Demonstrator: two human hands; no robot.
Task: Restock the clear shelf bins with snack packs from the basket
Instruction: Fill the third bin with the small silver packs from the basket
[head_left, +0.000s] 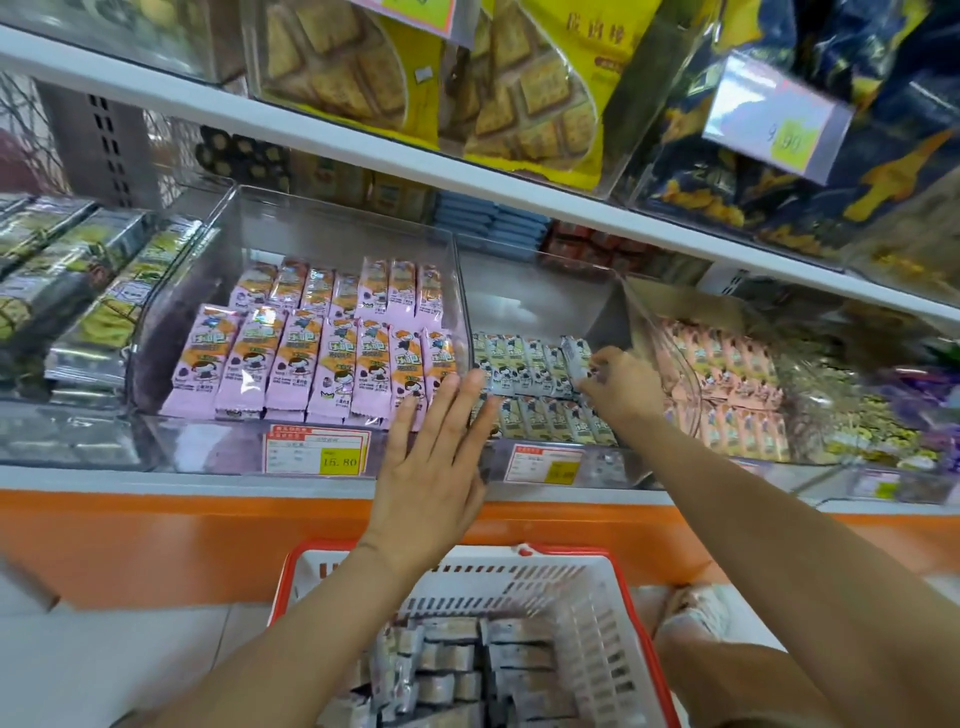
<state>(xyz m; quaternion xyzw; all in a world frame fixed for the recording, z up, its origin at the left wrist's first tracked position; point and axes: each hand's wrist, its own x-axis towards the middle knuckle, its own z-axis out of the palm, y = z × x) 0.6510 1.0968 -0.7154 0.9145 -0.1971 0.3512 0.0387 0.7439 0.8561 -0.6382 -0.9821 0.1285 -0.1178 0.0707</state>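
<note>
A white basket with a red rim (618, 587) sits on the floor below me and holds several grey-white snack packs (457, 670). In the middle clear bin (540, 306) lie rows of matching grey-white packs (530, 364). My right hand (621, 387) reaches into that bin and pinches one grey-white pack (576, 358) at the right end of the back row. My left hand (436, 457) is flat with straight fingers against the front of the bins, where the middle bin meets the pink-pack bin (171, 312), and holds nothing.
Pink snack packs (311, 358) fill the left bin; peach packs (727, 379) fill the bin to the right. Price labels (317, 452) hang on the bin fronts. The shelf above (363, 150) carries biscuit bags. An orange base panel (156, 540) runs below.
</note>
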